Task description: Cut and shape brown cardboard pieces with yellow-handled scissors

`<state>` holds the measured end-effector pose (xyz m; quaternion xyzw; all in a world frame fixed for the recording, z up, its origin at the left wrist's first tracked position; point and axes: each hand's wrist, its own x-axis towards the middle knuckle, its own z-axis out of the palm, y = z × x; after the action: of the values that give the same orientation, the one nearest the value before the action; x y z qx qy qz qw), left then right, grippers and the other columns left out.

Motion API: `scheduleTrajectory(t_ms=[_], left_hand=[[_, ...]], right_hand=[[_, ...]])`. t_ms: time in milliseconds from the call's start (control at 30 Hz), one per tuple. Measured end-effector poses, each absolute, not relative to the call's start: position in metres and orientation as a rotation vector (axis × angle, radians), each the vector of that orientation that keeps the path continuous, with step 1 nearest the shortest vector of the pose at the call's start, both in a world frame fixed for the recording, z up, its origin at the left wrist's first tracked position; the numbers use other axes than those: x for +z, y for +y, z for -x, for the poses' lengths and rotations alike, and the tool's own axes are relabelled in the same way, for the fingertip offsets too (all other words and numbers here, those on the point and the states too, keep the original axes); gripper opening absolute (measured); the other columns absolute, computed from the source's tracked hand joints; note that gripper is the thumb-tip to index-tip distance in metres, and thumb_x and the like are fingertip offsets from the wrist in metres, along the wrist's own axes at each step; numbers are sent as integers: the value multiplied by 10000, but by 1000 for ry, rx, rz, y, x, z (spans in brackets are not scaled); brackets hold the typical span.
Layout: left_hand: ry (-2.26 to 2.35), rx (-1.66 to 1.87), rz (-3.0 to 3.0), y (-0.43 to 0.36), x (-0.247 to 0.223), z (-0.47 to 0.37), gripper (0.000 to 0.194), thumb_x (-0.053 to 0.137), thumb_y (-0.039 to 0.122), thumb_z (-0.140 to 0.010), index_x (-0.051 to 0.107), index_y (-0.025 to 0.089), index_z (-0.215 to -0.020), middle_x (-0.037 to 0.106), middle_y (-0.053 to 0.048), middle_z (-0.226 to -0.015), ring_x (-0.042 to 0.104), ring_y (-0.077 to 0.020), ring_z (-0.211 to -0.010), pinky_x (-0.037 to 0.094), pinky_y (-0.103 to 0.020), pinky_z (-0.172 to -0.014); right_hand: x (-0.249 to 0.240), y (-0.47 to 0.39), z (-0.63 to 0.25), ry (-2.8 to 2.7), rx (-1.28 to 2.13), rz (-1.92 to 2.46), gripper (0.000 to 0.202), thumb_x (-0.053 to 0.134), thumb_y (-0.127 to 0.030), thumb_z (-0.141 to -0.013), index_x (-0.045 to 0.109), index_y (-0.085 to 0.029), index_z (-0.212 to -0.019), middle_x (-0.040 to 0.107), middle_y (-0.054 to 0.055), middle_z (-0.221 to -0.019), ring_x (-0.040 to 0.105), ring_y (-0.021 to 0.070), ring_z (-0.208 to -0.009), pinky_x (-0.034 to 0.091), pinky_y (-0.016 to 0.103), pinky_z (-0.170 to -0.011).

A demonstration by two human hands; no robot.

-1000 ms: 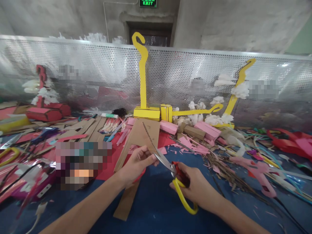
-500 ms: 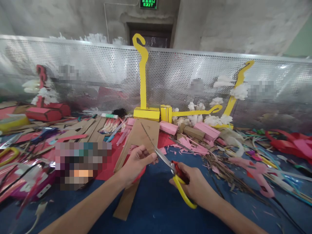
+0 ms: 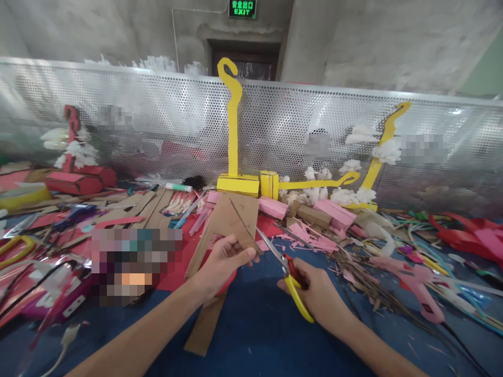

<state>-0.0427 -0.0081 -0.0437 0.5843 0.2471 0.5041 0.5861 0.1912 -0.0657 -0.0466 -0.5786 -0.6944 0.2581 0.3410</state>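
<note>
The scissors (image 3: 274, 247) are drawing away from the cardboard's (image 3: 234, 226) edge, apparently pausing the cutting. Over the table's (image 3: 271, 340) middle, the left hand (image 3: 222, 266) is pinching the cardboard's near end; the right hand (image 3: 324, 296) is gripping the scissors.

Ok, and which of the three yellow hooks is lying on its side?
The middle yellow hook: its stem runs sideways, while the left hook stands upright and the right hook leans but points up.
</note>
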Motion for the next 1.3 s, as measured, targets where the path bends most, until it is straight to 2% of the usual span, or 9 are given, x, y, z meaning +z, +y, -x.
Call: scheduleTrajectory(t_ms=[167, 300, 367, 500, 667, 833, 1000, 1133, 1300], left_hand=[[634, 1220, -1226, -7, -41, 40, 364, 788, 450, -815, 723, 164, -1032, 743, -94, -941, 646, -165, -778, 503, -268, -683], [688, 1245, -1133, -6, -40, 38, 370, 785, 510, -790, 751, 157, -897, 737, -87, -892, 641, -179, -775, 522, -274, -655], [694, 1245, -1156, -5, -39, 39, 361, 789, 498, -789, 757, 159, -908, 740, -85, -898, 645, -186, -788, 529, -275, -647], [720, 1243, -1219, -5, -38, 41, 376, 783, 476, -802, 743, 152, -986, 741, -87, -910, 647, -186, -772, 544, -290, -646], [758, 1262, -1299, -6, -37, 40, 396, 785, 489, -792, 699, 142, -961, 699, -55, -794, 643, -178, -696, 550, -300, -631], [762, 1267, -1335, -6, -35, 41, 417, 763, 473, -815, 634, 178, -1080, 722, -49, -867, 675, -192, -739, 530, -263, -564], [736, 1277, -1293, -7, -33, 41, 436, 797, 462, -781, 641, 170, -1064, 739, -65, -919, 686, -189, -745, 550, -269, -586], [716, 1259, -1290, -8, -31, 41, 465, 806, 438, -784, 641, 158, -1118, 757, -105, -1018, 717, -205, -795, 567, -279, -626], [720, 1268, -1268, -9, -30, 42, 467, 814, 425, -781, 618, 153, -1106, 763, -83, -914, 716, -186, -709, 570, -284, -628]], right_hand=[[-49, -65, -197, -1840, 646, 1434, 313, 689, -444, -838, 524, -206, -954, 533, -32, -749, 464, 138, -644, 466, 236, -601], [-59, -66, -202, -1848, 610, 1378, 578, 647, -508, -882, 455, -179, -1316, 618, 61, -1002, 586, 200, -838, 538, 294, -779], [-60, -65, -203, -1845, 589, 1377, 552, 658, -534, -875, 490, -187, -1270, 621, 70, -1032, 598, 214, -880, 533, 309, -830], [-55, -64, -204, -1759, 739, 1318, 399, 542, -577, -938, 538, -206, -1084, 594, 12, -844, 547, 164, -688, 492, 261, -642], [-50, -63, -206, -1792, 747, 1420, 364, 653, -547, -880, 549, -202, -927, 521, -45, -717, 484, 135, -632, 408, 238, -570], [-47, -62, -205, -1860, 691, 1503, 347, 618, -535, -895, 538, -198, -865, 490, -48, -696, 446, 134, -619, 375, 251, -561], [-46, -61, -202, -1894, 399, 1563, 318, 748, -421, -778, 545, -210, -901, 510, -39, -702, 465, 156, -628, 402, 270, -580], [-47, -61, -202, -1899, 499, 1528, 293, 725, -418, -803, 524, -212, -862, 499, -46, -695, 444, 138, -610, 392, 249, -553], [-45, -64, -199, -1914, 524, 1514, 309, 745, -388, -783, 522, -209, -899, 524, -37, -724, 450, 141, -631, 393, 248, -567]])
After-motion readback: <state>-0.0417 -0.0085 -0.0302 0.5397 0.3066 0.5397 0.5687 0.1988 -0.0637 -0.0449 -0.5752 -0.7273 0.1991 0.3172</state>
